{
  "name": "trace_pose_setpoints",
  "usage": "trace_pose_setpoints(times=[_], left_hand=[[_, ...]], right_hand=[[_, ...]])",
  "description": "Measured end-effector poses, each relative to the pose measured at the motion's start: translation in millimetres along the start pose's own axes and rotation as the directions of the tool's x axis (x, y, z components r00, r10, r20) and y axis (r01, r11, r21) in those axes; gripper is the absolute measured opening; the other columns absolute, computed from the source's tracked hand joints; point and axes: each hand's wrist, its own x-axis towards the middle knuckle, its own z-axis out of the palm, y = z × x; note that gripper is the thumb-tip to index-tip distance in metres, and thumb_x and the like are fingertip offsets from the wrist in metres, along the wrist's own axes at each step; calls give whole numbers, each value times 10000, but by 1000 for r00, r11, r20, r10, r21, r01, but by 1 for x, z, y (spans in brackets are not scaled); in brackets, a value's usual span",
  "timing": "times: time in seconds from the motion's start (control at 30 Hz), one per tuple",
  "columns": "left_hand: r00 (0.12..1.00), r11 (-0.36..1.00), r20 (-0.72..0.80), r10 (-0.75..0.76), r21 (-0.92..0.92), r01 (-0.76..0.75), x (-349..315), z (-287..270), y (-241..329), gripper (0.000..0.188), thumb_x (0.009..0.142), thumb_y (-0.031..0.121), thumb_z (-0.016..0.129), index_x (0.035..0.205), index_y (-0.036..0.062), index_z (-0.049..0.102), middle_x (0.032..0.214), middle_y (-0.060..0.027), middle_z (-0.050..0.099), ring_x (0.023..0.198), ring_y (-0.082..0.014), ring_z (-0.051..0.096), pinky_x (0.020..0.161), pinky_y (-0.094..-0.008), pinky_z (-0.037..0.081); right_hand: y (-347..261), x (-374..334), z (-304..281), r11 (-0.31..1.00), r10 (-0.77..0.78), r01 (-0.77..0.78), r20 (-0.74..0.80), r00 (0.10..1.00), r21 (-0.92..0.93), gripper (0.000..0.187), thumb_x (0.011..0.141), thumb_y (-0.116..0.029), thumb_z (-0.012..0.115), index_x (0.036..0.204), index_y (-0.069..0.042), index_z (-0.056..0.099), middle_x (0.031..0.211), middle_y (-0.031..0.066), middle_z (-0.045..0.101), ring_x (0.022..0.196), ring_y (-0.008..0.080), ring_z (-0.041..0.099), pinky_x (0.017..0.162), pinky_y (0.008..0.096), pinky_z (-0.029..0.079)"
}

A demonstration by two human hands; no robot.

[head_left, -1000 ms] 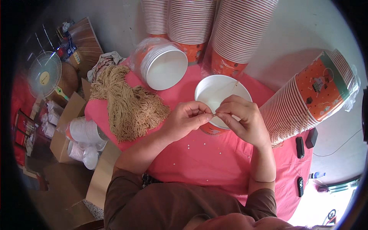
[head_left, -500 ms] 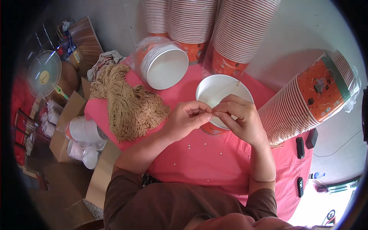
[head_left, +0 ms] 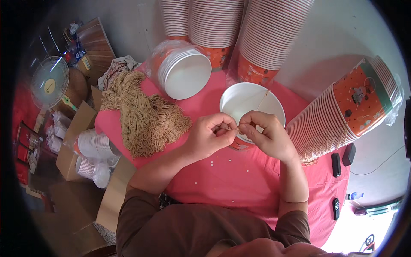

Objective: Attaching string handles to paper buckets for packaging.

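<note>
Close together over the near rim of a white-lined paper bucket (head_left: pixel 234 99), both my hands are pinched. Between the fingertips of my left hand (head_left: pixel 209 136) and my right hand (head_left: pixel 269 136) a short stretch of thin tan string (head_left: pixel 232 128) shows. A tan strand also crosses the inside of the bucket up to its far rim; my right hand hides its lower part. Orange printed paper shows on the bucket's outer wall below the hands. Left of my left hand lies a large loose bundle of tan strings (head_left: pixel 150 118).
Tall stacks of nested buckets (head_left: pixel 216 25) stand at the back beside a bagged, tilted stack (head_left: pixel 186 77). Another stack (head_left: pixel 327 115), draped with strings, leans at right. Small white beads (head_left: pixel 212 163) dot the pink tablecloth (head_left: pixel 222 184). An open cardboard box (head_left: pixel 70 150) sits lower left.
My fingertips have drawn slightly apart, and string now shows between them. The strand inside the bucket is easier to see. The bucket has shifted very slightly right.
</note>
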Motion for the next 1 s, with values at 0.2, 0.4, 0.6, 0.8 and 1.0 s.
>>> trace_pose_setpoints(times=[0.2, 0.4, 0.6, 0.8, 1.0], left_hand=[[939, 907, -58, 338, 286, -309, 2, 4, -2, 157, 828, -45, 719, 937, 43, 648, 697, 13, 559, 569, -39, 480, 498, -237, 380], [884, 826, -41, 466, 378, -419, 4, 4, -3, 186, 817, -45, 739, 964, 39, 663, 752, -21, 614, 576, -93, 540, 508, -271, 432], [887, 840, -52, 460, 349, -415, 4, 2, -4, 180, 830, -49, 733, 976, 36, 671, 766, -21, 628, 602, -75, 560, 518, -246, 434], [995, 995, -66, 68, -73, -73, 0, 4, -3, 70, 914, -5, 671, 971, 13, 634, 782, 34, 605, 612, -21, 523, 516, -203, 396], [952, 792, 130, -277, -529, 303, 4, -5, 3, 45, 963, 69, 594, 984, 28, 597, 725, 57, 513, 519, 5, 361, 448, -196, 260]], right_hand=[[4, 1, 0, 998, 55, -55, 51, 997, 13, 95, 979, -55, 599, 932, 21, 631, 807, 1, 621, 774, 68, 533, 684, 255, 460], [7, 1, -2, 987, 83, -93, 79, 993, 133, 118, 984, -81, 609, 927, 15, 647, 798, -21, 613, 758, 50, 514, 666, 242, 439], [5, -1, -5, 975, 117, -130, 82, 990, 181, 151, 986, -86, 624, 911, 30, 684, 738, -37, 609, 676, 34, 493, 585, 219, 401], [8, 1, 2, 994, 46, -45, -3, 999, 101, 146, 971, -100, 643, 884, 12, 678, 626, -10, 575, 560, 42, 486, 488, 244, 400], [5, 0, 3, 980, -156, 147, -57, 986, -134, 120, 837, 19, 738, 934, 3, 668, 706, 13, 613, 627, 68, 540, 554, 253, 438]])
